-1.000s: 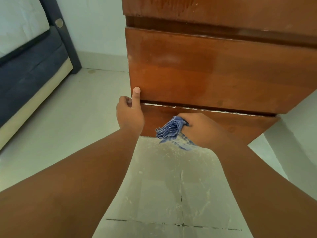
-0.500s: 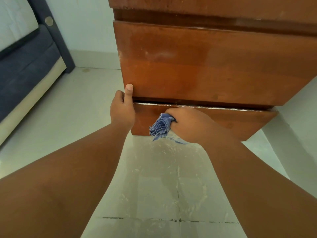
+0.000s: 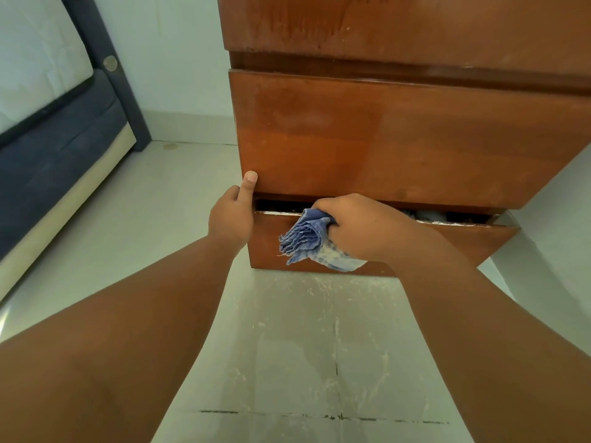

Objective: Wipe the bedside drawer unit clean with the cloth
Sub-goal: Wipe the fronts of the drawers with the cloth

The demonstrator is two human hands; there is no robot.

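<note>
The brown wooden bedside drawer unit point(image 3: 399, 139) stands in front of me on the tiled floor. Its bottom drawer point(image 3: 463, 241) is pulled out a little, and a dark gap with white dust on its top edge shows above it. My right hand point(image 3: 361, 230) grips a bunched blue checked cloth point(image 3: 307, 239) against the top edge of that drawer front. My left hand point(image 3: 232, 215) is curled at the unit's lower left corner, thumb up and touching the upper drawer front. Its fingers are hidden from view.
A bed with a dark blue frame point(image 3: 64, 145) and white mattress point(image 3: 35, 59) stands at the left. White dust is scattered over the pale floor tiles point(image 3: 319, 330) below the unit. A pale wall runs along the right side point(image 3: 550, 225).
The bottom drawer has come out slightly, so a dark gap shows above it. My right hand with the cloth has risen to the drawer's top edge. My left hand stays at the corner.
</note>
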